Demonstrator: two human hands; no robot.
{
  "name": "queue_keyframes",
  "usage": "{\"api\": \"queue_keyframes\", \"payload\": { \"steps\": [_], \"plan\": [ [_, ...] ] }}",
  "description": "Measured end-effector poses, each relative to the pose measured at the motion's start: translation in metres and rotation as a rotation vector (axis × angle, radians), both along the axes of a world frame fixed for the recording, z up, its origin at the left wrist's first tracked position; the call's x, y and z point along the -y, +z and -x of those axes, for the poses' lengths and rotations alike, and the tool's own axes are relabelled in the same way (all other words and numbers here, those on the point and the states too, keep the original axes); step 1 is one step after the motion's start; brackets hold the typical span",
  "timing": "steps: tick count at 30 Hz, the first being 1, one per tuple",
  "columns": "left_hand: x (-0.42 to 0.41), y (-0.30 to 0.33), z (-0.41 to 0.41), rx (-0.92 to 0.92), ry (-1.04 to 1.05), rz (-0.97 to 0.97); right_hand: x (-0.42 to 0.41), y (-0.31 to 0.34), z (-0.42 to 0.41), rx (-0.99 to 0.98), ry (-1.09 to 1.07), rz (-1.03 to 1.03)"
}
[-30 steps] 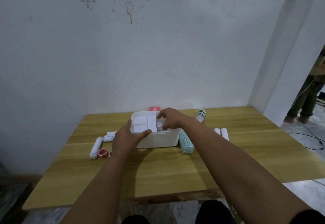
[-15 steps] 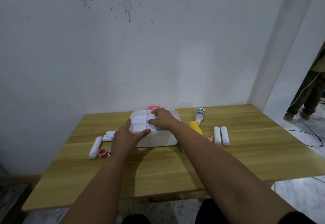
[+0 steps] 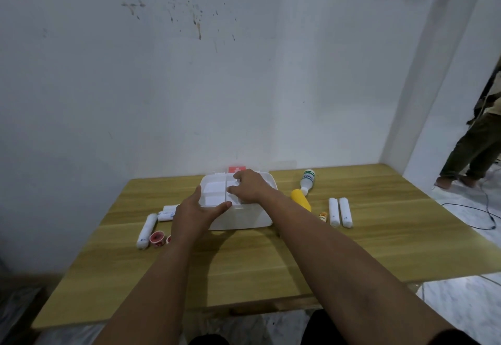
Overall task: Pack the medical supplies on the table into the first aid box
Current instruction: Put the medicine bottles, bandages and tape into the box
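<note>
Head view: our right hand (image 3: 248,186) sits on top of the first aid box (image 3: 238,216), fingers (image 3: 232,189) curled down onto the white divided tray (image 3: 214,191) in the box mouth. Whether they pinch the tray's partition or just press on it, we can't tell. Our left hand (image 3: 195,213) is spread wide, thumb hooked over the tray's near rim and palm against the box's left front corner. That reads as a brace, so the box doesn't slide while the right hand works the tray.

Box stands mid-table toward the wall, with a red-cross label (image 3: 236,169) showing behind it, probably on the lid.

Supplies are all still outside on the table (image 3: 271,258):
- Left of box: a white bandage roll (image 3: 145,230), two red tape spools (image 3: 157,238) just beside it, and another white pack (image 3: 167,212) partly behind our left hand.
- Right of box: a yellow bottle (image 3: 300,200) lying beside our right forearm, a green-labelled white bottle (image 3: 307,181) lying behind it, a small orange item (image 3: 322,216) too small to identify, and two white bandage rolls (image 3: 340,212) side by side.

Our read: tray is being seated or lifted and packing has barely begun. Long rolls and bottles likely need the deep compartment under the tray, not the tray's shallow cells.
</note>
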State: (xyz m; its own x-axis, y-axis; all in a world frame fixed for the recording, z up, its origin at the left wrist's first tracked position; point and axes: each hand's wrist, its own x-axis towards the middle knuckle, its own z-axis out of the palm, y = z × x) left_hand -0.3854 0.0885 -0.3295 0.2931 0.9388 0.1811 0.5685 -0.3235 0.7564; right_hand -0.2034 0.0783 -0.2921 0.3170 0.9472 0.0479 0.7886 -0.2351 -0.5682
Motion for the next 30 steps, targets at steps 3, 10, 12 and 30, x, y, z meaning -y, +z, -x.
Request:
{"api": "queue_keyframes", "payload": {
  "steps": [3, 10, 12, 30],
  "plan": [
    [-0.001, 0.000, 0.000, 0.004, 0.003, 0.008, 0.008, 0.010, -0.010, -0.035, -0.027, -0.093],
    [-0.004, -0.003, 0.000, 0.000, 0.008, 0.031, 0.042, 0.029, -0.059, -0.001, -0.187, -0.329],
    [-0.005, -0.002, 0.001, 0.010, 0.000, 0.042, 0.055, 0.027, -0.073, 0.038, -0.233, -0.261],
    [-0.006, -0.002, 0.003, -0.014, -0.015, 0.052, 0.106, 0.030, -0.039, 0.124, -0.208, 0.536]
  ]
}}
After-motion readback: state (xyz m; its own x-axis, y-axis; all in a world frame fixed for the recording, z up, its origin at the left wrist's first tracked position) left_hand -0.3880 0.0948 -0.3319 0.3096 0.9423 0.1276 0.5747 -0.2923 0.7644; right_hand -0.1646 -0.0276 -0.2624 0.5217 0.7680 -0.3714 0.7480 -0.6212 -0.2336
